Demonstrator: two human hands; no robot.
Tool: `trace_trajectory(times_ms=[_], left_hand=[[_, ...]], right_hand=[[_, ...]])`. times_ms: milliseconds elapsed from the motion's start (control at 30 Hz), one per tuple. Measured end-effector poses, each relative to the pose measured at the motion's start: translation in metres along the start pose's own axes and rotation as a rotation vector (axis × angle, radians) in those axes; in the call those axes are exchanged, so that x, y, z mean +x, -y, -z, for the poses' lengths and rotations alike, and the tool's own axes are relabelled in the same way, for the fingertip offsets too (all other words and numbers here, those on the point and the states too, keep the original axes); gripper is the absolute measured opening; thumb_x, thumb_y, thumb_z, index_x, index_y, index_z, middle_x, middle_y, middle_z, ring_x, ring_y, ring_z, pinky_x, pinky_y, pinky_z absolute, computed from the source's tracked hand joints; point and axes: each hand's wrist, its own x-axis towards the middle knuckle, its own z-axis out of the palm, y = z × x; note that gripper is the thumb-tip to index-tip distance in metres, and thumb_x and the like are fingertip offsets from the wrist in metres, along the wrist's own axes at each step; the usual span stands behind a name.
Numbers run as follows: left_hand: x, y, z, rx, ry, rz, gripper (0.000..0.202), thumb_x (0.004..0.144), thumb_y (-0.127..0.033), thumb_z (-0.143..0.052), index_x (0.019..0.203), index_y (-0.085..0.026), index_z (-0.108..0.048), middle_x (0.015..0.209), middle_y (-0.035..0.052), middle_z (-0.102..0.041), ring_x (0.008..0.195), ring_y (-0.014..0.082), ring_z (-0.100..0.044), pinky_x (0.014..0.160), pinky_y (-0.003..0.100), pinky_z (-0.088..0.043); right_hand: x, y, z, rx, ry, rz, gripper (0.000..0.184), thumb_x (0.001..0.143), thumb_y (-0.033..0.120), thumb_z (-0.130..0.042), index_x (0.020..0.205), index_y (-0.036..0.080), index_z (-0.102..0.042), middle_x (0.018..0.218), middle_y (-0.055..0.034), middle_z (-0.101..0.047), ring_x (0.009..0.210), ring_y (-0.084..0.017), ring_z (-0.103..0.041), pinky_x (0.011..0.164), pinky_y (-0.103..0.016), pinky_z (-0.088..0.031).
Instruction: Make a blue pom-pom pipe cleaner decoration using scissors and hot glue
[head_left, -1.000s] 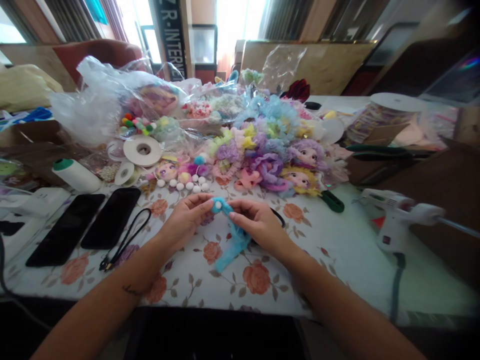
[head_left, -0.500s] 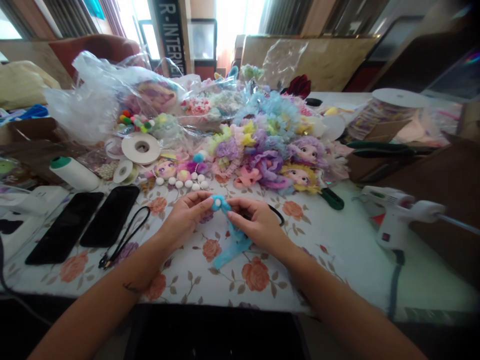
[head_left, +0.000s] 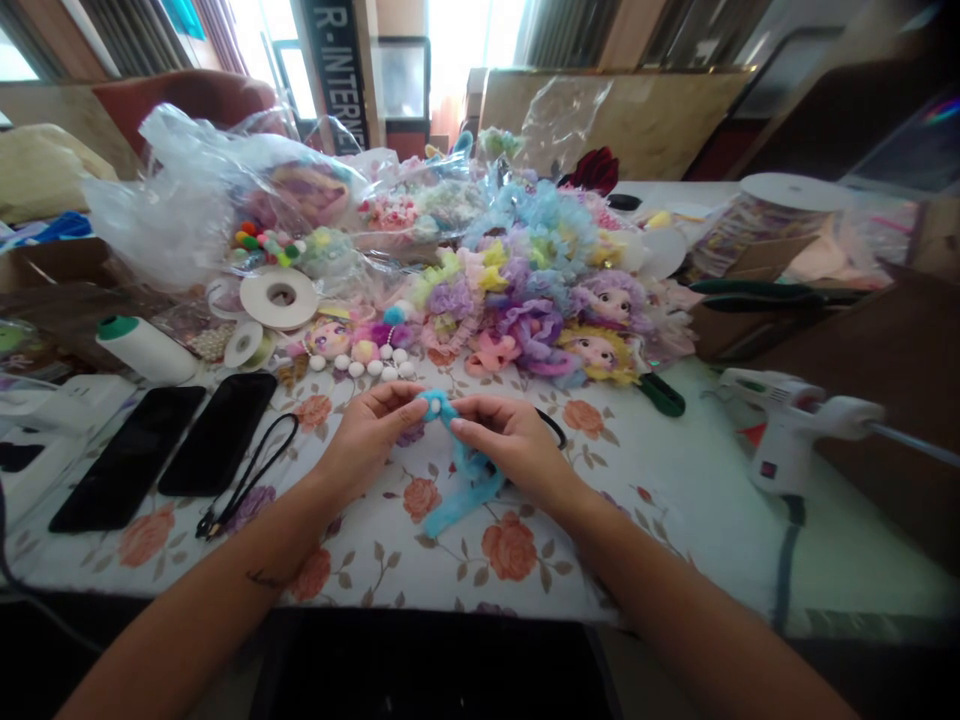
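Ribbon (head_left: pixel 457 508), blue, held above the counter (head_left: pixel 360 585); pinched tight at the looped end by the left hand (head_left: pixel 373 428) and just beside the white bead (head_left: pixel 436 405) by the right hand (head_left: pixel 516 440); likely light, soft and limp; best gripped lightly, close to the bead.

Two black phones (head_left: pixel 127 458) lie side by side, a looped strap (head_left: pixel 238 487) near them (a dark red rose (head_left: pixel 595 171) sits farther back).

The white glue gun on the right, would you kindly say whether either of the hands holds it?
No, the left hand and right hand both hold the blue strip, while the glue gun stands apart from them.
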Motion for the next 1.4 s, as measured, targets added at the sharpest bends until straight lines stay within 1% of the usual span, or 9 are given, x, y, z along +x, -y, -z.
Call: trace_trajectory(times_ms=[100, 200, 300, 367, 533, 833, 1000, 1233, 1400], left_hand=[[-0.0007, 0.0006, -0.0006, 0.021, -0.032, -0.017, 0.022, 0.070, -0.030, -0.083, 0.087, -0.019, -0.075, 0.083, 0.0018, -0.073, 0.074, 0.0101, -0.062, 0.068, 0.021, -0.046], [-0.0009, 0.0018, -0.0004, 0.049, -0.046, -0.038, 0.023, 0.070, -0.031, -0.083, 0.089, -0.020, -0.075, 0.085, 0.0024, -0.074, 0.076, 0.0112, -0.062, 0.069, 0.022, -0.047], [-0.0011, 0.0033, 0.0001, 0.086, -0.056, -0.060, 0.024, 0.071, -0.032, -0.082, 0.090, -0.020, -0.075, 0.086, 0.0024, -0.074, 0.076, 0.0119, -0.062, 0.069, 0.022, -0.047], [-0.0014, 0.0041, 0.0001, 0.099, -0.065, -0.071, 0.024, 0.071, -0.032, -0.082, 0.090, -0.021, -0.075, 0.085, 0.0020, -0.073, 0.074, 0.0118, -0.062, 0.067, 0.022, -0.047], [-0.0024, 0.0040, -0.0010, 0.126, -0.077, -0.085, 0.022, 0.072, -0.033, -0.082, 0.089, -0.022, -0.074, 0.082, 0.0006, -0.073, 0.069, 0.0099, -0.060, 0.061, 0.021, -0.044], [-0.0033, 0.0030, -0.0030, 0.151, -0.067, -0.120, 0.023, 0.069, -0.033, -0.084, 0.087, -0.020, -0.074, 0.081, 0.0012, -0.073, 0.066, 0.0096, -0.059, 0.059, 0.021, -0.045], [-0.0026, 0.0039, -0.0035, 0.152, -0.072, -0.139, 0.025, 0.068, -0.033, -0.084, 0.087, -0.020, -0.073, 0.079, 0.0012, -0.072, 0.063, 0.0089, -0.058, 0.055, 0.020, -0.045], [-0.0014, 0.0069, -0.0013, 0.187, -0.077, -0.154, 0.026, 0.068, -0.032, -0.084, 0.089, -0.021, -0.074, 0.083, 0.0017, -0.073, 0.071, 0.0102, -0.062, 0.058, 0.019, -0.048], [-0.0007, 0.0072, 0.0004, 0.210, -0.075, -0.153, 0.025, 0.068, -0.032, -0.084, 0.088, -0.020, -0.074, 0.083, 0.0022, -0.073, 0.070, 0.0099, -0.061, 0.058, 0.019, -0.048]], right_hand=[[-0.0006, 0.0014, -0.0007, 0.040, 0.002, -0.006, 0.024, 0.075, 0.037, -0.070, 0.089, 0.018, -0.073, 0.067, 0.0009, -0.059, 0.055, -0.010, -0.046, 0.046, -0.021, -0.035], [-0.0008, 0.0015, -0.0014, 0.100, 0.007, -0.036, 0.021, 0.075, 0.035, -0.070, 0.087, 0.018, -0.073, 0.068, 0.0008, -0.060, 0.054, -0.009, -0.046, 0.046, -0.021, -0.036], [-0.0007, 0.0003, -0.0018, 0.191, 0.012, -0.096, 0.023, 0.073, 0.036, -0.072, 0.087, 0.018, -0.073, 0.067, 0.0013, -0.059, 0.052, -0.009, -0.046, 0.045, -0.021, -0.037], [-0.0006, -0.0010, -0.0019, 0.216, 0.011, -0.101, 0.024, 0.073, 0.036, -0.073, 0.087, 0.018, -0.074, 0.066, 0.0014, -0.059, 0.052, -0.008, -0.046, 0.045, -0.021, -0.037], [-0.0003, -0.0041, -0.0032, 0.177, -0.006, -0.051, 0.024, 0.072, 0.037, -0.075, 0.087, 0.018, -0.075, 0.069, 0.0009, -0.060, 0.056, -0.010, -0.047, 0.048, -0.022, -0.038], [0.0000, -0.0027, -0.0034, 0.175, -0.039, -0.071, 0.026, 0.068, 0.037, -0.077, 0.085, 0.016, -0.075, 0.066, 0.0013, -0.059, 0.055, -0.009, -0.045, 0.048, -0.022, -0.035], [-0.0007, -0.0021, -0.0028, 0.145, -0.055, -0.079, 0.026, 0.069, 0.037, -0.076, 0.082, 0.015, -0.076, 0.065, 0.0015, -0.059, 0.055, -0.008, -0.044, 0.049, -0.022, -0.034], [-0.0009, -0.0029, -0.0028, 0.148, -0.062, -0.083, 0.025, 0.068, 0.037, -0.075, 0.081, 0.016, -0.075, 0.063, 0.0020, -0.058, 0.053, -0.009, -0.044, 0.048, -0.022, -0.033], [0.0006, -0.0050, -0.0034, 0.157, -0.047, -0.069, 0.025, 0.067, 0.037, -0.076, 0.081, 0.015, -0.074, 0.063, 0.0017, -0.059, 0.052, -0.009, -0.046, 0.047, -0.022, -0.034]])
